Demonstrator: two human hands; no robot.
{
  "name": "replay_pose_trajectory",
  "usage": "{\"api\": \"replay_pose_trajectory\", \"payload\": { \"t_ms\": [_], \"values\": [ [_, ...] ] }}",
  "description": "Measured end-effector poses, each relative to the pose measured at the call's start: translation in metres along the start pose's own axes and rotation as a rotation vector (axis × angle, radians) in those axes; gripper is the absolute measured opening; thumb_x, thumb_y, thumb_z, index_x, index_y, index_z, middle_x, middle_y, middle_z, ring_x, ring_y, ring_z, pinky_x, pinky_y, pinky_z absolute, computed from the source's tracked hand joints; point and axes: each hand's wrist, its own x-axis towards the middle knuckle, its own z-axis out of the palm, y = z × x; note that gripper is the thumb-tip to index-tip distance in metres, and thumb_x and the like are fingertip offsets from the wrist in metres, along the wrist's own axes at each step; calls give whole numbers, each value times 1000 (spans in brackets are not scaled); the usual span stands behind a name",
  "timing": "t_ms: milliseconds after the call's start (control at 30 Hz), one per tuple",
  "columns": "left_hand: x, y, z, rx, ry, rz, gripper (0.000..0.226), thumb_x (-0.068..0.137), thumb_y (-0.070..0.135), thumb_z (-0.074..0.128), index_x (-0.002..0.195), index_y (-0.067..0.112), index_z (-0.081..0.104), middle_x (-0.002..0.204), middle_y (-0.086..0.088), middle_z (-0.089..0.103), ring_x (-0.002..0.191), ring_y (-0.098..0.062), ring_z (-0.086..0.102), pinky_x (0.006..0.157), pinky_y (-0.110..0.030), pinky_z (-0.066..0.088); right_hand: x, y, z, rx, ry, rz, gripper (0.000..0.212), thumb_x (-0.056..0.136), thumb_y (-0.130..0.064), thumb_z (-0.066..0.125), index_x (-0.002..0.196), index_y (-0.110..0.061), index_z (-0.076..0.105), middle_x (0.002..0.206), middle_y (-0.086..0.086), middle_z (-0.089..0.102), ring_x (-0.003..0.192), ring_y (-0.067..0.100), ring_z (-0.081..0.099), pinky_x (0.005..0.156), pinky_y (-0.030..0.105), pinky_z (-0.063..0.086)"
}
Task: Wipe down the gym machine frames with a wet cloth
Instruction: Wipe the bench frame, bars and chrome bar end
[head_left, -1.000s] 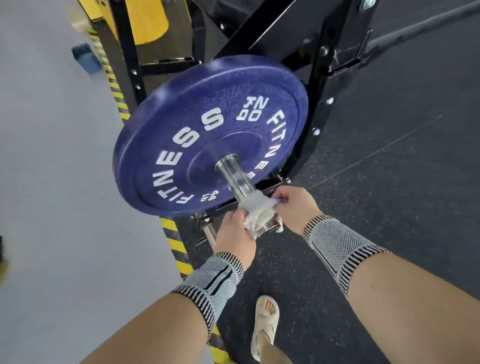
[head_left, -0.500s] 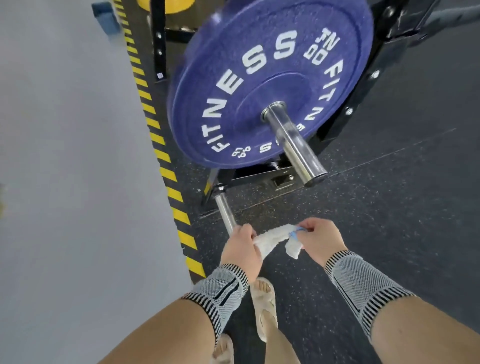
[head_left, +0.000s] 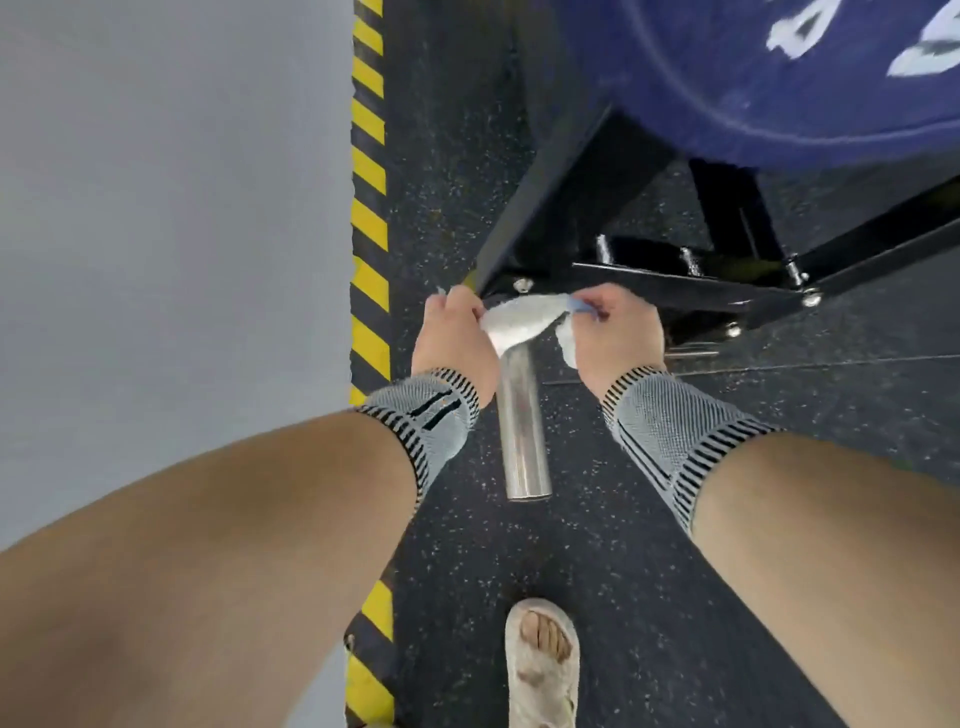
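— Where is the cloth now?
— Draped over the lower steel peg, stretched between the left hand and right hand, each pinching an end. A moment ago it hung clear; wiping this peg likely begins.

Both forearms bare; grey knit wrist supports wearing black-striped edges; foot wearing pale open-toed sandal.
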Motion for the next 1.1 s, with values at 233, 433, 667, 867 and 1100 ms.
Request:
{"api": "replay_pose_trajectory", "payload": {
  "t_ms": [233,433,667,867,1100],
  "values": [
    [11,-49,85,-113,-121,-110,23,90,3,40,94,22,51,99,-9,60,78,-28,59,63,-33,49,24,53,63,-151,-265,-69,16,93,-14,55,98,-23,67,89,-6,65,72,10,60,63,24,50],
    [-57,-51,96,-14,-240,-208,20,88,1,42,94,16,54,113,-12,51,76,-25,53,64,-29,41,-54,99,41,-350,-488,6,15,92,-12,51,83,-21,59,88,1,62,77,16,59,67,30,51],
    [-129,-48,92,124,-427,-263,29,94,6,43,118,16,54,123,-7,45,86,-20,50,74,-23,39,-109,114,5,-353,-660,76,14,87,-11,52,89,-12,66,77,0,63,73,18,56,58,22,42],
    [-173,-3,77,-175,-359,-210,22,89,6,47,101,23,57,110,2,55,85,-14,52,73,-21,40,-131,104,-34,159,-464,399,13,80,-31,64,76,-20,60,82,7,63,79,26,60,82,48,54],
    [-157,71,69,-359,-290,-226,21,93,6,40,87,22,52,90,-2,63,68,-14,55,57,-26,46,-103,91,-88,487,-306,435,3,90,-20,63,89,-18,61,100,7,66,94,24,67,81,43,58]
  ]
}}
